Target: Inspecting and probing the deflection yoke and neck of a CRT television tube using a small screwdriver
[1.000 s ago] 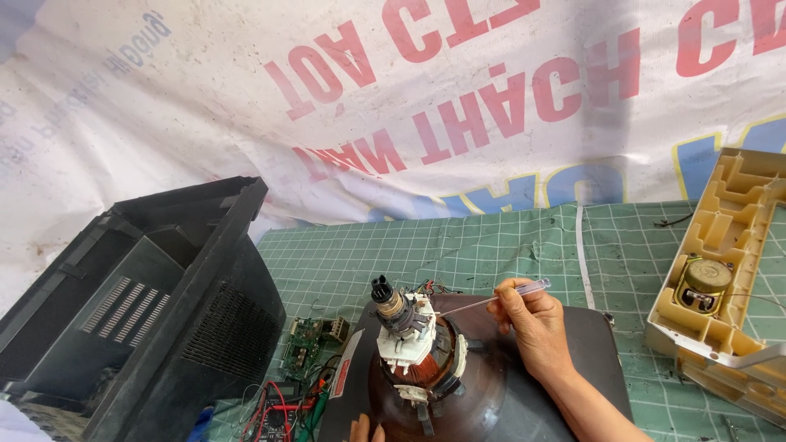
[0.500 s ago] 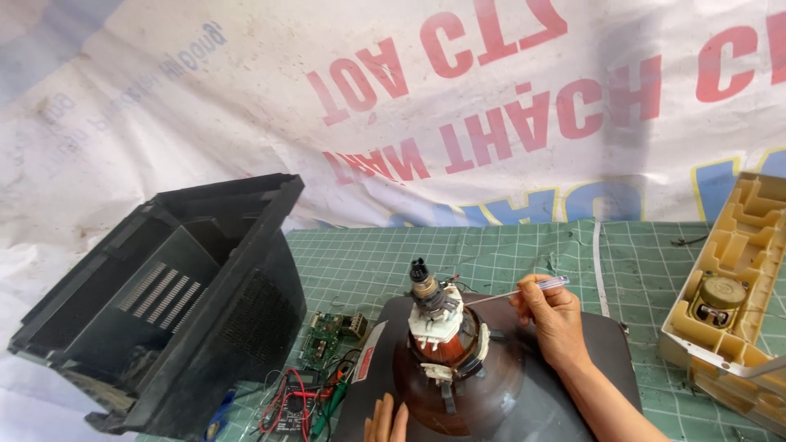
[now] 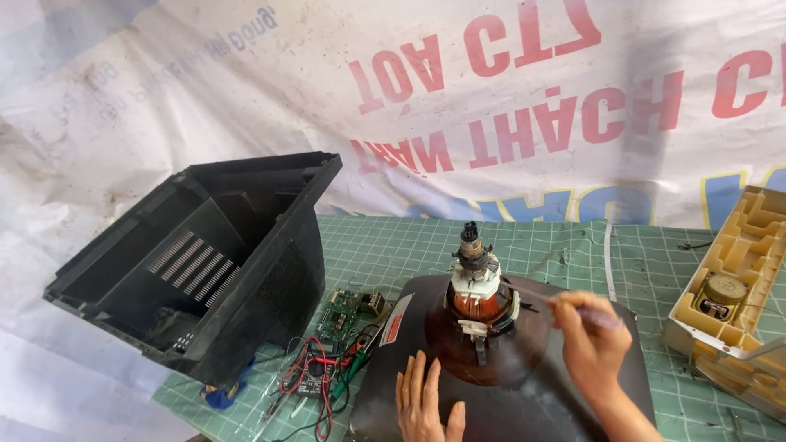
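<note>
A dark picture tube [image 3: 557, 393] lies face down on a green cutting mat [image 3: 385, 245], its neck pointing up. A copper-wound deflection yoke [image 3: 481, 307] with a white collar sits round the neck. My left hand [image 3: 424, 401] rests flat on the tube's dark funnel, fingers spread. My right hand [image 3: 591, 340] is shut on a thin tool [image 3: 536, 296] whose tip reaches toward the yoke from the right.
An empty black plastic television casing [image 3: 205, 262] stands at the left. A green circuit board [image 3: 348, 307] with red and black wires [image 3: 311, 381] lies between casing and tube. A beige plastic housing with a round speaker [image 3: 725, 290] sits at the right. A printed white banner [image 3: 491, 106] hangs behind.
The view has shifted, showing more of the black casing. My left hand has come up onto the tube's funnel. My right hand has dropped slightly, with the tool still toward the yoke.
</note>
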